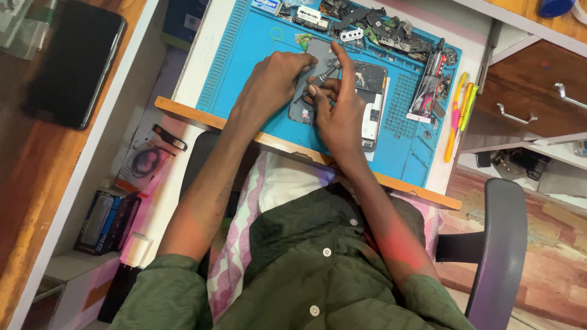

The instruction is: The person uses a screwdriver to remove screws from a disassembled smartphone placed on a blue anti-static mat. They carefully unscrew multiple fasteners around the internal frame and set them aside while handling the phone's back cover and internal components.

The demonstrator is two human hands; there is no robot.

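The opened phone (pixel 367 101) lies on the blue mat (pixel 244 55), long axis running twelve to six, while the right hand (pixel 339 113) pinches a small screwdriver (pixel 323 74) angled toward one o'clock, forefinger straight up, and the left hand (pixel 275 79), fingers curled, presses the phone's left part.

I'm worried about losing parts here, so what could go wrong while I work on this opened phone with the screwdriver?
The small metal screwdriver in your right hand might slip and scratch the opened grey phone that your left hand steadies. Loose dark phone parts crowd the blue mat's far edge; a nudge could scatter them.
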